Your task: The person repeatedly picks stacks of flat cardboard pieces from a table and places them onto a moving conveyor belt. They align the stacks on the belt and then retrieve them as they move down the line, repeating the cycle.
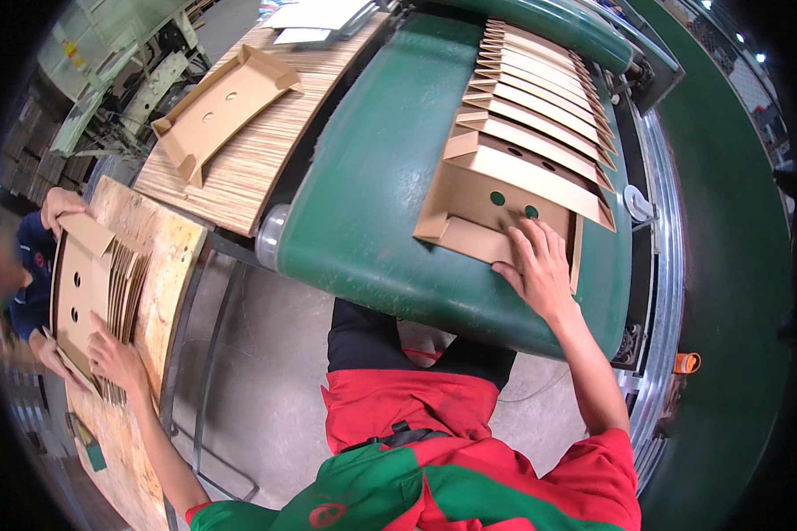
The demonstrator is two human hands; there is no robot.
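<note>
On the green conveyor belt, my right hand [540, 261] is at the front wall of the nearest brown cardboard tray [469, 196]. Its fingers reach over that wall, and the thumb lies on the outer side. This tray has two round holes and leans into a row of similar folded trays [545, 106]. Off to the left, my left hand [117, 356] reaches across the front of a bundle of cardboard trays [84, 274], its fingers apart and partly blurred. A co-worker's hands [62, 208] hold this bundle from the far left side.
A single folded tray [226, 111] lies on the ribbed wooden table [257, 164] left of the belt. The bundle rests on a plywood table [164, 292]. A metal rail [669, 265] runs along the belt's right side. White sheets [319, 18] lie at the back.
</note>
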